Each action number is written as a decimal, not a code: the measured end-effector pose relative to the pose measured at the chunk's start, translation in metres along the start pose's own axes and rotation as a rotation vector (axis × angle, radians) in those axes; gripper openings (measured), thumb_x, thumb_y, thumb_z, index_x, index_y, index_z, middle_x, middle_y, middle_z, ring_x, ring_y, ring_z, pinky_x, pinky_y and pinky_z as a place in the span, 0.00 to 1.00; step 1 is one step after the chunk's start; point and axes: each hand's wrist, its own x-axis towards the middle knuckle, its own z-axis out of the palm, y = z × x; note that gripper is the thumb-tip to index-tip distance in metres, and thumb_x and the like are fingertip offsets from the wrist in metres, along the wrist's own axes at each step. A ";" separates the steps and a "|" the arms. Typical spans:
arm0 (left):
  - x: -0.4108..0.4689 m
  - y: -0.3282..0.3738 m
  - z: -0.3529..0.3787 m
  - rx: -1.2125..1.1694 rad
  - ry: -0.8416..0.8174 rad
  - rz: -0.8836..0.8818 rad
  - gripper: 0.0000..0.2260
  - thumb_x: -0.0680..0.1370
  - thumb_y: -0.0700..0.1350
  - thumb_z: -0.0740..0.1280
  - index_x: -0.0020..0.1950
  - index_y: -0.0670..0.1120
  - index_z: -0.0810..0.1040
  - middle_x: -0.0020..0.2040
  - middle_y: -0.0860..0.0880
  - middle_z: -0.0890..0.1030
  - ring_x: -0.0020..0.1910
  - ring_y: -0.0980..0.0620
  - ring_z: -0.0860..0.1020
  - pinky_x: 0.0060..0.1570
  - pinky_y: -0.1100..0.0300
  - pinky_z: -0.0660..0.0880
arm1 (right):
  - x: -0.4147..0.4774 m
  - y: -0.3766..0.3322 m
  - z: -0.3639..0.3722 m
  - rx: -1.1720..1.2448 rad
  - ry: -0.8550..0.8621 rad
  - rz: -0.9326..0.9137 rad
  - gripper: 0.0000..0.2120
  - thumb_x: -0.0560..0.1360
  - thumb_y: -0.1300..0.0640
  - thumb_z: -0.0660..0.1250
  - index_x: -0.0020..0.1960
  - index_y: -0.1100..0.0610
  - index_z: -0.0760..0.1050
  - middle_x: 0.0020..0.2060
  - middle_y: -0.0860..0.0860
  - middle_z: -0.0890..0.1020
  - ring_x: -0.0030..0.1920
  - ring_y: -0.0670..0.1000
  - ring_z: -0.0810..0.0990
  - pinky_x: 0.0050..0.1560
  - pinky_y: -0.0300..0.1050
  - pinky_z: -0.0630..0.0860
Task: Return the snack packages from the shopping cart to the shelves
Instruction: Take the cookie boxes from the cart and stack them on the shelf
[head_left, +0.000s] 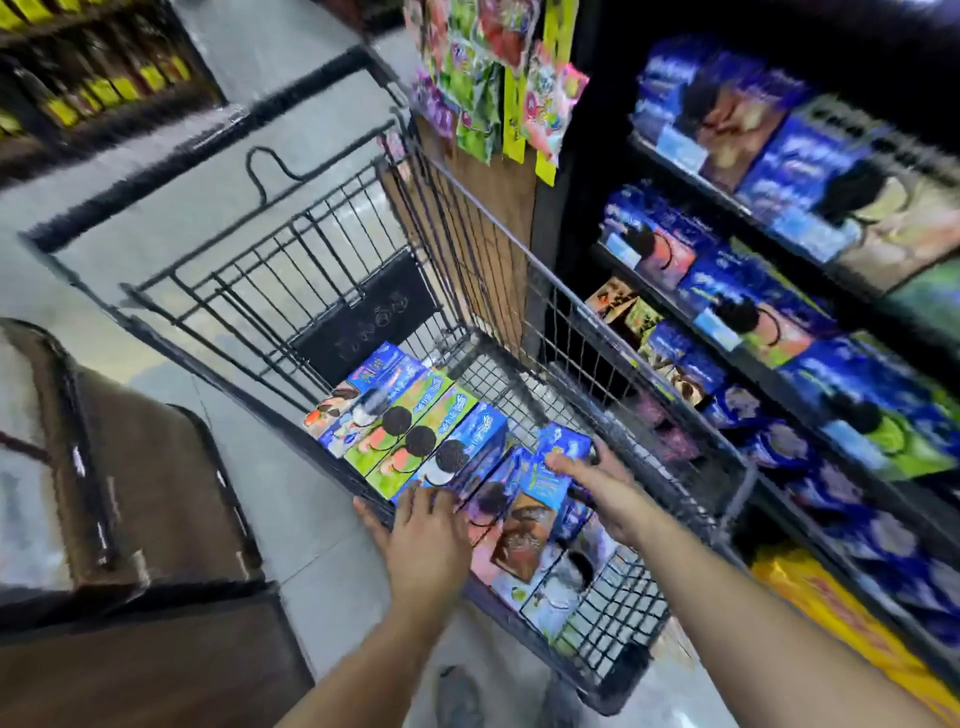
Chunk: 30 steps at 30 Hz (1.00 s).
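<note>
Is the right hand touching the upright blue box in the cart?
Touching. In the head view the right hand pinches the blue box, fingers in front, thumb behind.

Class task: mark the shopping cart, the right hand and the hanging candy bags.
shopping cart (363, 312): head view, black panel on far wall.
right hand (597, 483): head view, back of hand.
hanging candy bags (478, 130): head view, green bag's front.

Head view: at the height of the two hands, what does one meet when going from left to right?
brown cabinet → left hand → right hand, gripping a blue box → shelves stocked with blue snack packages.
</note>
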 end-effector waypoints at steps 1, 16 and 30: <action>0.000 0.010 -0.007 -0.021 -0.035 -0.012 0.18 0.73 0.49 0.55 0.50 0.49 0.83 0.51 0.49 0.82 0.61 0.44 0.78 0.70 0.27 0.39 | -0.013 -0.012 -0.012 0.011 -0.019 -0.006 0.32 0.70 0.59 0.79 0.68 0.59 0.67 0.50 0.53 0.86 0.47 0.51 0.86 0.42 0.43 0.81; 0.047 0.190 -0.148 -1.154 -1.020 0.201 0.30 0.76 0.41 0.74 0.68 0.68 0.66 0.52 0.49 0.85 0.54 0.46 0.83 0.49 0.51 0.79 | -0.121 -0.141 -0.101 0.057 -0.165 -0.063 0.18 0.72 0.52 0.75 0.61 0.54 0.79 0.52 0.52 0.86 0.49 0.50 0.84 0.66 0.54 0.74; 0.062 0.297 -0.147 -1.562 -0.839 -0.027 0.27 0.77 0.42 0.73 0.69 0.60 0.65 0.55 0.39 0.82 0.35 0.47 0.80 0.34 0.52 0.79 | -0.180 -0.096 -0.141 0.530 0.198 -0.193 0.30 0.71 0.49 0.76 0.70 0.53 0.72 0.63 0.59 0.81 0.60 0.59 0.78 0.61 0.57 0.70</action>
